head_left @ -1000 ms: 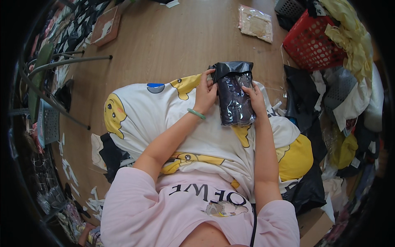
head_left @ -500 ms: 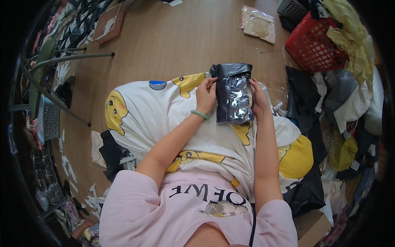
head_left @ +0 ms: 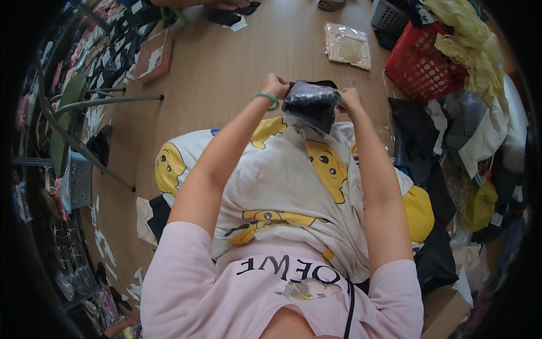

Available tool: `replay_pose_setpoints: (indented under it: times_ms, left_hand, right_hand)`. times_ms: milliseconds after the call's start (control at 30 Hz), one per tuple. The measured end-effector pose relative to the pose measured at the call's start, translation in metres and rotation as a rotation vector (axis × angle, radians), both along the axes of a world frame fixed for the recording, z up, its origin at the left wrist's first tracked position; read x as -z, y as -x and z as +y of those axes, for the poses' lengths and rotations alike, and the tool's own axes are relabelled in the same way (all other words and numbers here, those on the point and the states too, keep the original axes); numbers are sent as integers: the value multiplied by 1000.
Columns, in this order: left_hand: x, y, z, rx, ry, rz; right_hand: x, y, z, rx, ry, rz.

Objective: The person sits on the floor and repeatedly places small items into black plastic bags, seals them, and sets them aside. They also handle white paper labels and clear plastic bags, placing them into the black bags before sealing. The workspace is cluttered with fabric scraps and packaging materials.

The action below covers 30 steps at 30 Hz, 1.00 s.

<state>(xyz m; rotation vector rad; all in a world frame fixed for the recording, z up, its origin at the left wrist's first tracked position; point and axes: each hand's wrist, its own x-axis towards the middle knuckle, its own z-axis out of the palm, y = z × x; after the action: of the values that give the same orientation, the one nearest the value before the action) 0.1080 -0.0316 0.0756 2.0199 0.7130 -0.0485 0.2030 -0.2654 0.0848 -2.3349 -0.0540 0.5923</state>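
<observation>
My left hand (head_left: pixel 275 86), with a green bangle at the wrist, grips the upper left corner of a black plastic package (head_left: pixel 309 106). The opposite upper corner is pinched in my right hand (head_left: pixel 350 99). Clear, shiny film covers part of the package, and something dark and folded shows through it. It hangs tilted between my hands beyond my knees, above the white cloth with yellow cartoon figures (head_left: pixel 265 192) over my lap. Some of my fingertips are hidden behind the package edges.
A red basket (head_left: pixel 427 65) with yellow fabric (head_left: pixel 468 39) stands at the far right. A clear-bagged pale garment (head_left: pixel 347 46) lies on the floor beside it. Left are a pink tray (head_left: pixel 153 55), a green-seated chair (head_left: pixel 68 124) and a blue basket (head_left: pixel 79 179). Another person's foot (head_left: pixel 226 5) shows at the top.
Both hands have lifted the package off my lap and moved it farther away. It has tipped, so its clear face appears foreshortened. My grip has shifted from its sides to the upper corners.
</observation>
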Motion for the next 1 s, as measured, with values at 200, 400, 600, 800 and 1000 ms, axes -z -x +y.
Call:
replay_pose_setpoints:
  times_ms: [200,400,600,800,1000]
  left_hand:
    - [-76,-43,51,285,-454,259]
    - [-143,-62,58,460,-615,281]
    - [-114,-54,95,717,-315,705]
    - [-127,-55,105,406,-57,610]
    - [-206,-49,98,324,-374,105]
  right_hand:
    - [-94,-8,44,-371,341,-103]
    - [-139,-37,52,-563,321,-91]
    - [-142,-16,46,-687,272,218]
    - [-150,-31,34,-490,-152,152]
    - [-198,-40,31,-441,-326,-27]
